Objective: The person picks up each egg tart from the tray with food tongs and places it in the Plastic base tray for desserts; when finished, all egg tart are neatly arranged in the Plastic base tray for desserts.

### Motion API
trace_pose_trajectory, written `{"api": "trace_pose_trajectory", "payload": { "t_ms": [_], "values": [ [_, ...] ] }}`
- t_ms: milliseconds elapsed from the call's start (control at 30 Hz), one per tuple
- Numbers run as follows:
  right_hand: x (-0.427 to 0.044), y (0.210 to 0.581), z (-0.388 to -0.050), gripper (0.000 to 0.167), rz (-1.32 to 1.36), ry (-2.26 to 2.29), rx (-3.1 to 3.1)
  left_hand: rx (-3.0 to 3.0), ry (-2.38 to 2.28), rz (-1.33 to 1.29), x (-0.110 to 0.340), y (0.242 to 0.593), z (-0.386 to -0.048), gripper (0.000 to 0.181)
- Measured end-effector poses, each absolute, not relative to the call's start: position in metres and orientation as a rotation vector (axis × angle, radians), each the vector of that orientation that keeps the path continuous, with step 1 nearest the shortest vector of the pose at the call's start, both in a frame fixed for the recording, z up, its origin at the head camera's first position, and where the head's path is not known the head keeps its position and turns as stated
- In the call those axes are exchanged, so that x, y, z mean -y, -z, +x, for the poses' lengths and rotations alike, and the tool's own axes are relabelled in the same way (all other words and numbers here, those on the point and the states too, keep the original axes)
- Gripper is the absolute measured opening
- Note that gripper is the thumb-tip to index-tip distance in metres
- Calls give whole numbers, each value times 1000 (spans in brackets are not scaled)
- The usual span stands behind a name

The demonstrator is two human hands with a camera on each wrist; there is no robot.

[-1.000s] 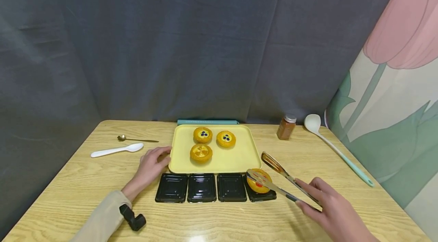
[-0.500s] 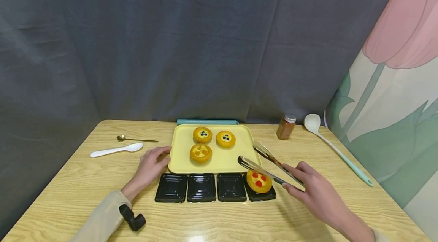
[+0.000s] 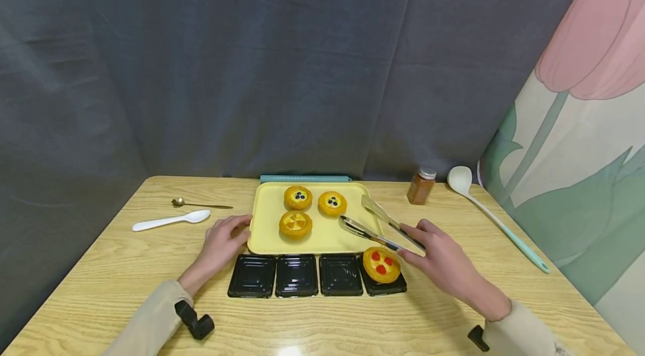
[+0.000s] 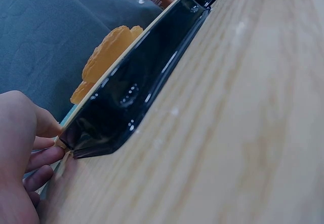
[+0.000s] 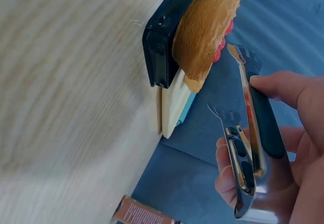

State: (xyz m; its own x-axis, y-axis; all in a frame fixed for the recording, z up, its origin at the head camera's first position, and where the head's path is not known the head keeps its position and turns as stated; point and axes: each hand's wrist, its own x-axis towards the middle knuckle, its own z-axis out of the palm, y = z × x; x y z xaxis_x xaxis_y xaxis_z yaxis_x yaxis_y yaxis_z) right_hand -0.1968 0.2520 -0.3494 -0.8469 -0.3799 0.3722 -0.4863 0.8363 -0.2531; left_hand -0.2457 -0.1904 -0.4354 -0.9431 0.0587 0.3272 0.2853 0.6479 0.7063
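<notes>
Right hand [image 3: 440,258] has thumb and fingers round the tongs [image 5: 267,125]; tong arms spread, nothing between the tips, which sit over the yellow tray [image 3: 322,244]. Left hand [image 3: 221,244] pinches the tray's left edge. Nearest pickup looks like the right blueberry tart [image 3: 332,204]; second blueberry tart [image 3: 298,197] and wedge-topped tart [image 3: 295,224] lie left of it. Best approach — straddle the crust low, squeeze lightly, lift level. Red-topped tart [image 3: 381,265] sits on the rightmost black tray [image 3: 393,290] — give it room.
</notes>
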Motion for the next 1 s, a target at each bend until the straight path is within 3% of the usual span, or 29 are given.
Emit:
{"api": "trace_pose_trajectory", "payload": {
  "t_ms": [1000],
  "values": [
    [-218,358,-256,47,673,-435,2786,2589,1176,-283,189,434,-244,39]
  ]
}}
